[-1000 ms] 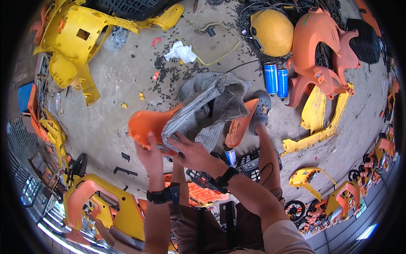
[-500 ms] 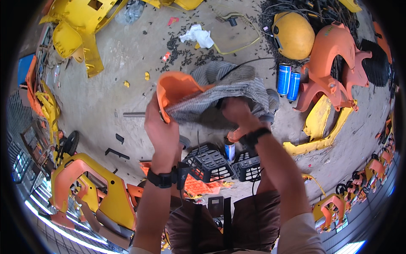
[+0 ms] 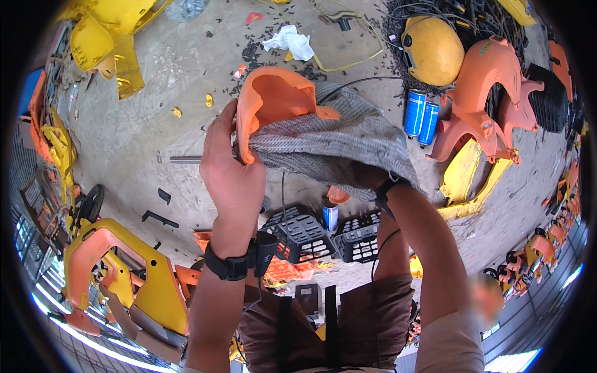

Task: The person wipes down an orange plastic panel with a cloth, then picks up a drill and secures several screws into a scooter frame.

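Note:
My left hand grips an orange curved plastic part by its left edge, holding it raised above the floor with its hollow side showing. A grey striped cloth hangs from beside that part toward the right. My right hand is pushed into the cloth's dark fold up to the wrist, so its fingers are hidden. Below the cloth, another orange piece shows in part, with a blue can under it, between two black slotted plastic parts.
Yellow panels lie top left. At the right are a yellow helmet, two blue cans, salmon body parts and yellow pieces. Small black bits are scattered over the floor. A yellow-and-salmon frame stands lower left.
The orange part has risen and turned so its hollow shows. My left hand has moved up with it. My right hand has moved from on the cloth to inside it.

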The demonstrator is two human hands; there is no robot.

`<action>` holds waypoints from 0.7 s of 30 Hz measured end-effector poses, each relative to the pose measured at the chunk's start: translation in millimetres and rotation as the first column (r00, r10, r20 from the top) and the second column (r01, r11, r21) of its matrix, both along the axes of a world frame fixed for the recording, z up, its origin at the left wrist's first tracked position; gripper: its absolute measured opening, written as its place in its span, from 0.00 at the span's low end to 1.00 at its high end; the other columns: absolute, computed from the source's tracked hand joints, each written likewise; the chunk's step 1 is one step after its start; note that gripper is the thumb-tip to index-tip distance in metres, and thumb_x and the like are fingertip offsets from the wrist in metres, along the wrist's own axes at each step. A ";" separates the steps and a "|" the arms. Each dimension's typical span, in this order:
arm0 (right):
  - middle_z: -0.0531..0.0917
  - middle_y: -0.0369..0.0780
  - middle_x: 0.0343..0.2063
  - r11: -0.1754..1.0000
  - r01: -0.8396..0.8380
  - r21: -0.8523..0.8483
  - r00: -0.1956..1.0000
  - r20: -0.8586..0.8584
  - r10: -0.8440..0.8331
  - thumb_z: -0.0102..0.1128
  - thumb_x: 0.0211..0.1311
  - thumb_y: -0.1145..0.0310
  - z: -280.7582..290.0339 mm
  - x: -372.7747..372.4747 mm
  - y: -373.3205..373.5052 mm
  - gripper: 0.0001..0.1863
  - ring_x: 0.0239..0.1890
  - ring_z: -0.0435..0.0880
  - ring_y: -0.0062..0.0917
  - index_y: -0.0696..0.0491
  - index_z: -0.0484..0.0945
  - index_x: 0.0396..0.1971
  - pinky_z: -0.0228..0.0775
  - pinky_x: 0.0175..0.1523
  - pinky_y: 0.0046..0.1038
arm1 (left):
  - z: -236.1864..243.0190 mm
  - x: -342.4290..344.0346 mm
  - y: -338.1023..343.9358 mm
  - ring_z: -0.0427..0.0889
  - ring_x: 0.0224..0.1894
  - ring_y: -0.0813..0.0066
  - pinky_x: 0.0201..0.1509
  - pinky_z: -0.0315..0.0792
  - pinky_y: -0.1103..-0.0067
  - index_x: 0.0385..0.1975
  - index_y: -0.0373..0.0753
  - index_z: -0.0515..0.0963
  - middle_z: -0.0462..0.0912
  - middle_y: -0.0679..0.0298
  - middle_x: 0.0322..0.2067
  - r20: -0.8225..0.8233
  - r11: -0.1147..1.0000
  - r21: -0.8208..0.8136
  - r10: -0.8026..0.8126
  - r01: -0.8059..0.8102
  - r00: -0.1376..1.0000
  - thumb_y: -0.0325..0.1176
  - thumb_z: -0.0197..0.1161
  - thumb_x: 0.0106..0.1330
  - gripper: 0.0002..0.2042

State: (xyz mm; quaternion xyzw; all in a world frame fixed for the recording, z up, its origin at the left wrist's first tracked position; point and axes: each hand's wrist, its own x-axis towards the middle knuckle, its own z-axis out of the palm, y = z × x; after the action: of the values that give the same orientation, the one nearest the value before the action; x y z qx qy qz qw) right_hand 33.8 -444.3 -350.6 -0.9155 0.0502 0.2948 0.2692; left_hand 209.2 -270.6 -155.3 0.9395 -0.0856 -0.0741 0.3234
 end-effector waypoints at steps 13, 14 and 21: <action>0.80 0.46 0.49 0.993 0.115 0.022 0.993 0.017 -0.116 0.49 0.67 0.66 9.4 25.0 11.6 0.15 0.50 0.80 0.39 0.55 0.75 0.49 0.74 0.55 0.39 | 12.5 -57.7 13.5 0.79 0.52 0.59 0.45 0.79 0.76 0.57 0.31 0.69 0.75 0.51 0.53 -0.202 0.992 -0.103 0.055 -0.077 0.978 0.15 0.58 0.52 0.27; 0.80 0.46 0.49 0.990 0.139 0.022 0.990 0.020 -0.139 0.49 0.67 0.66 12.8 25.2 12.7 0.15 0.51 0.79 0.39 0.55 0.75 0.49 0.74 0.55 0.39 | 17.7 -63.5 18.5 0.77 0.54 0.56 0.45 0.80 0.77 0.58 0.30 0.68 0.73 0.50 0.55 -0.231 0.995 -0.091 0.030 -0.052 0.972 0.16 0.59 0.53 0.27; 0.80 0.45 0.50 0.968 0.249 0.043 0.967 0.043 -0.251 0.49 0.67 0.66 18.9 35.6 40.9 0.15 0.51 0.79 0.38 0.55 0.75 0.50 0.73 0.55 0.39 | 22.0 -92.0 45.1 0.73 0.59 0.53 0.48 0.79 0.75 0.58 0.28 0.66 0.69 0.48 0.58 -0.297 0.989 -0.048 0.120 -0.140 0.947 0.17 0.59 0.53 0.28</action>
State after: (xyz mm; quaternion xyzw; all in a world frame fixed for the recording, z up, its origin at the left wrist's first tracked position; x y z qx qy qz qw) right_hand 69.4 -403.4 -331.7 -0.9034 0.1530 0.2376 0.3225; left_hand 117.1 -225.5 -133.3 0.9101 0.0229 -0.1880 0.3687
